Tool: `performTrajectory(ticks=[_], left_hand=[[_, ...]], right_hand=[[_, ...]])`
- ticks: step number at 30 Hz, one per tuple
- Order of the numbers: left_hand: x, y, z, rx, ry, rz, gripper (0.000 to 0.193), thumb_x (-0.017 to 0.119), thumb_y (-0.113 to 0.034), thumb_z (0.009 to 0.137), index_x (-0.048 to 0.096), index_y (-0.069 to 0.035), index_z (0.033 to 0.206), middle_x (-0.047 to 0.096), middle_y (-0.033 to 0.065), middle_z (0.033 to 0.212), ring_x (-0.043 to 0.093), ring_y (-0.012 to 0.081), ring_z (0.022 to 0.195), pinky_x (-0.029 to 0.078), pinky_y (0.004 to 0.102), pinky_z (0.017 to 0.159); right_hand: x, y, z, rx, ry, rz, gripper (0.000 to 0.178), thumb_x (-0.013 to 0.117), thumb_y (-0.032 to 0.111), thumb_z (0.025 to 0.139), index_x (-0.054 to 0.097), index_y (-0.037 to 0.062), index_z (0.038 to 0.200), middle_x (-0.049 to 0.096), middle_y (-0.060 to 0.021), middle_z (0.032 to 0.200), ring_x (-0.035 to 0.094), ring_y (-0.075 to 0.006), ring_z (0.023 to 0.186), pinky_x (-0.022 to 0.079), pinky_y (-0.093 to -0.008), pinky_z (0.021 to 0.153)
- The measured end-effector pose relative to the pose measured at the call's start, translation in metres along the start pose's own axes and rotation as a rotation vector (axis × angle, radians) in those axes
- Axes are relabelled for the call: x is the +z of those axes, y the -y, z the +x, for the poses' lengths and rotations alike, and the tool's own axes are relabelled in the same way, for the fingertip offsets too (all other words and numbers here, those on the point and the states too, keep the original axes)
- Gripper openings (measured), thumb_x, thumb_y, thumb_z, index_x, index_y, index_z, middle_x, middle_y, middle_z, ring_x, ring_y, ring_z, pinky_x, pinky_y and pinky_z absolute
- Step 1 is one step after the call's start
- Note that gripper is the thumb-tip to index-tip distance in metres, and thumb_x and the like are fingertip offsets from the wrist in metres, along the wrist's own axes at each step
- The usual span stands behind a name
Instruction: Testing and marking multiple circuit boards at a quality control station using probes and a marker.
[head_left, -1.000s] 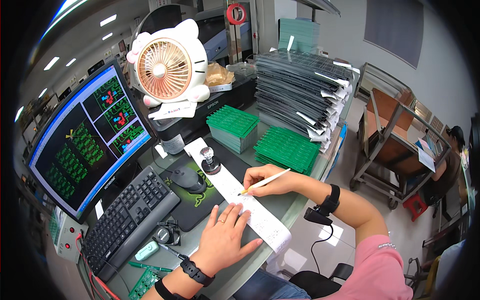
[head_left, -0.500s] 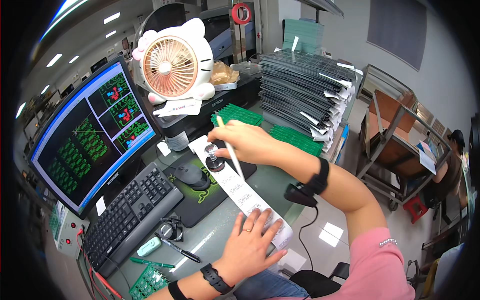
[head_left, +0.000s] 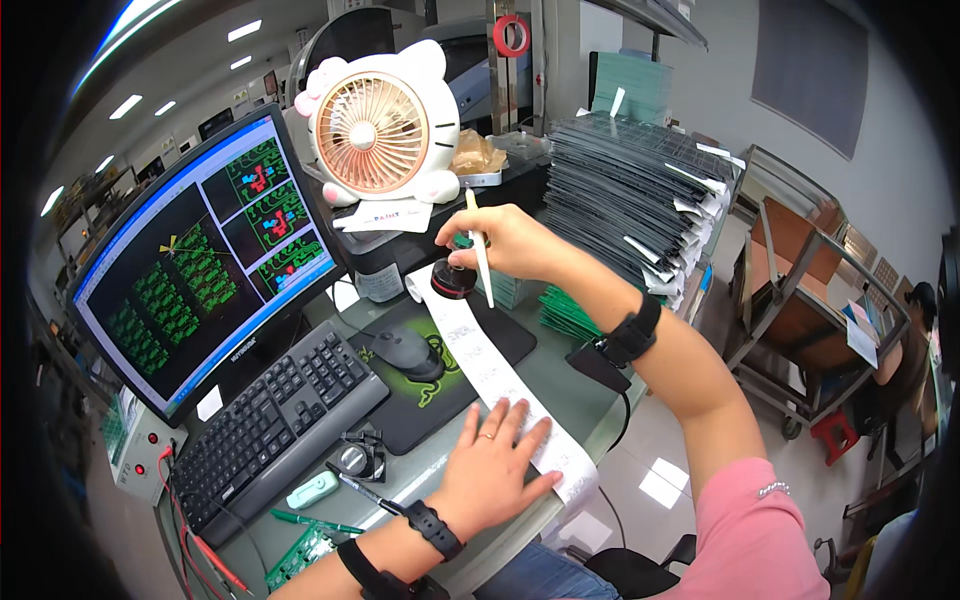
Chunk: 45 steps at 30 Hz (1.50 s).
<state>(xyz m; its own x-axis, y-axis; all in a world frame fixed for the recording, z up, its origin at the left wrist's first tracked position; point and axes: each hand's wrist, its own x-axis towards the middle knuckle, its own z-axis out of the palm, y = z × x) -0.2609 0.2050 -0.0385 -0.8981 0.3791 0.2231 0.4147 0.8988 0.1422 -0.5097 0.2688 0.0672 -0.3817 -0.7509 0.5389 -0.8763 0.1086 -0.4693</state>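
Note:
My right hand (head_left: 505,243) pinches a black round stamp (head_left: 455,279) with a thin red ring, tilted over the far end of a long white paper strip (head_left: 488,368). Tucked among the same fingers is a slim white pen-like stick (head_left: 483,265), pointing down. Small rows of print run along the strip, which crosses the mouse pad and hangs toward the desk's near edge. Flat on its near part rests my left hand (head_left: 490,468), fingers spread. Whether the stamp touches the paper I cannot tell.
On the left stand a monitor (head_left: 205,270), a black keyboard (head_left: 275,430) and a mouse (head_left: 408,353). Pens and a mint-green capped item (head_left: 313,489) lie in front. A white fan (head_left: 385,125) stands behind; stacked dark panels (head_left: 640,185) rise at the right.
The stamp has come up and tipped, its clear knob now hidden by my right hand. My left hand stays flat on the strip. The whole view has shifted slightly.

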Motion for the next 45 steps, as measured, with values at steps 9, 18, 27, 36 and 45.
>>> performTrajectory(ticks=[9, 18, 27, 36, 45], left_hand=[[0.001, 0.030, 0.010, -0.049, 0.004, 0.038, 0.066, 0.040, -0.059, 0.092, 0.048, -0.012, 0.137, 0.040, 0.0213, 0.144, 0.031, 0.0365, 0.138, 0.016, 0.0541, 0.114], [-0.001, 0.040, 0.015, -0.057, -0.024, 0.034, 0.064, 0.045, -0.058, 0.091, 0.048, -0.010, 0.135, 0.041, 0.0193, 0.143, 0.035, 0.0323, 0.137, 0.018, 0.0497, 0.115], [-0.026, 0.027, -0.012, -0.033, -0.010, -0.051, 0.063, 0.048, -0.052, 0.093, 0.045, -0.005, 0.136, 0.042, 0.0196, 0.142, 0.036, 0.0330, 0.136, 0.020, 0.0515, 0.114], [-0.150, 0.007, -0.150, -0.167, -0.268, -0.289, 0.027, 0.068, -0.010, 0.076, 0.065, -0.005, 0.102, 0.067, 0.0118, 0.101, 0.063, 0.0312, 0.095, 0.047, 0.0377, 0.084], [-0.158, 0.064, -0.288, -0.693, -0.918, -0.580, 0.022, 0.048, -0.015, 0.097, 0.060, -0.002, 0.084, 0.059, 0.0051, 0.076, 0.052, 0.0082, 0.063, 0.041, 0.0216, 0.059]], right_hand=[[0.023, 0.002, -0.004, -0.009, 0.363, -0.086, 0.029, 0.075, 0.017, 0.078, 0.066, 0.0080, 0.104, 0.067, -0.0122, 0.085, 0.065, -0.0274, 0.078, 0.049, -0.0384, 0.071], [0.060, -0.023, 0.003, 0.043, 0.417, -0.138, 0.034, 0.078, 0.023, 0.074, 0.068, 0.0122, 0.105, 0.070, -0.0123, 0.098, 0.066, -0.0312, 0.095, 0.051, -0.0398, 0.081], [-0.005, 0.064, -0.063, 0.078, 0.181, -0.419, 0.053, 0.069, 0.043, 0.082, 0.054, 0.0134, 0.124, 0.067, -0.0141, 0.104, 0.065, -0.0348, 0.094, 0.052, -0.0453, 0.077], [-0.024, 0.213, -0.189, 0.481, 0.177, 0.563, 0.062, 0.047, 0.058, 0.094, 0.055, 0.0035, 0.122, 0.069, -0.0049, 0.088, 0.068, -0.0145, 0.076, 0.053, -0.0270, 0.070], [0.151, 0.300, -0.071, -0.183, 0.131, 0.861, 0.030, 0.063, 0.021, 0.092, 0.056, 0.0017, 0.113, 0.063, -0.0070, 0.090, 0.063, -0.0147, 0.080, 0.051, -0.0299, 0.072]])
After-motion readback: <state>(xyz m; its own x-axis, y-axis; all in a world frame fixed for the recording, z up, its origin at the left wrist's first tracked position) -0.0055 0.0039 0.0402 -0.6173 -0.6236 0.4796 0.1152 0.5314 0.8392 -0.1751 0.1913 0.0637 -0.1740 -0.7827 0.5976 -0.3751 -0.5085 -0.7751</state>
